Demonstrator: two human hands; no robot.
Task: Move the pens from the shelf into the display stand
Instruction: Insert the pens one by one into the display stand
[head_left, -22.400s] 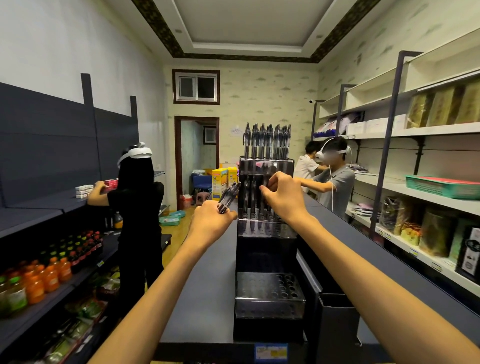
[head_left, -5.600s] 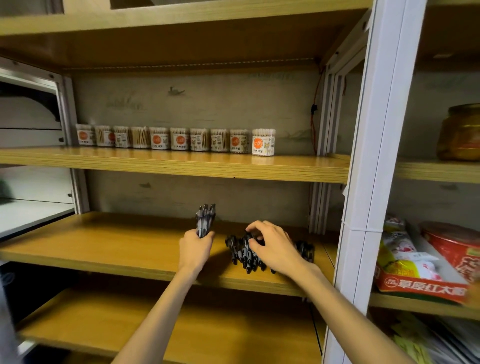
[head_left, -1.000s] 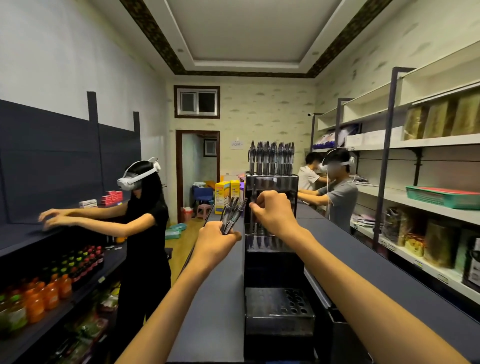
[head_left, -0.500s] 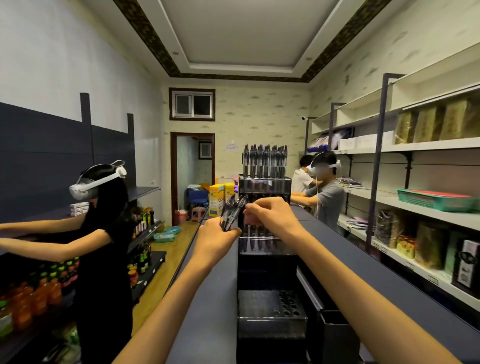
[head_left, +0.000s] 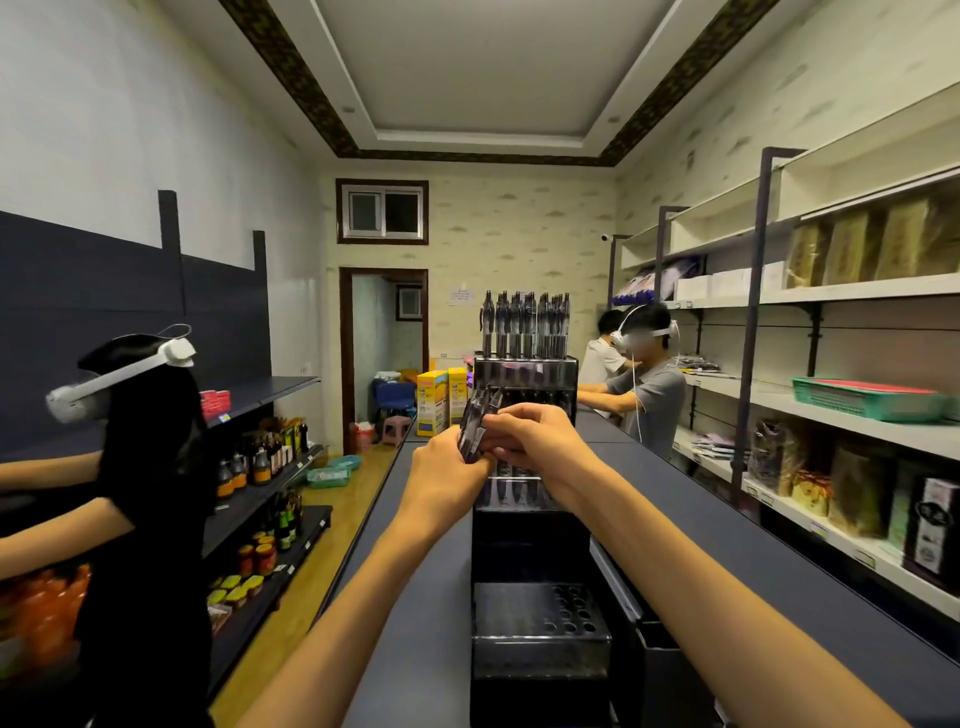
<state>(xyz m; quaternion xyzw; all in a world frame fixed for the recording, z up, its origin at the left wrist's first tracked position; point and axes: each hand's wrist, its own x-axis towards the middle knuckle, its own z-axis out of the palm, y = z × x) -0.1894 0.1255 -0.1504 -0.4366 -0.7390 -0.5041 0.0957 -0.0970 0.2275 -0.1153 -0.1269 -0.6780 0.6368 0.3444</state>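
Your left hand (head_left: 445, 480) is gripping a bunch of dark pens (head_left: 477, 422), fingers wrapped round their lower ends so the tops are fanning up toward 12 o'clock and tilting slightly toward 1 o'clock. Your right hand (head_left: 540, 441) is sitting just at 3 o'clock of that bunch, its curled fingertips (head_left: 493, 423) touching the pens where they are leaving your left fist; whether it is pinching a single pen or only touching the bunch I cannot tell.

Both hands are hovering in front of the middle tier of the black display stand (head_left: 524, 551), which is standing on the dark blue-grey counter (head_left: 727, 561) straight ahead of you. The stand's top tier (head_left: 524, 371) is carrying a row of upright pens (head_left: 524, 325) at 12 o'clock from your hands. More pens are showing in the middle tier, right under your wrists. The bottom tier (head_left: 540, 618), at 6 o'clock from your hands, is showing round holes.

At 9 o'clock a person in black (head_left: 140, 519) wearing a white headset is reaching toward dark shelving holding bottles (head_left: 260, 457). At 2 o'clock a person in grey (head_left: 649, 400), also wearing a headset, is leaning at white shelves (head_left: 852, 415) stocked with packaged goods.
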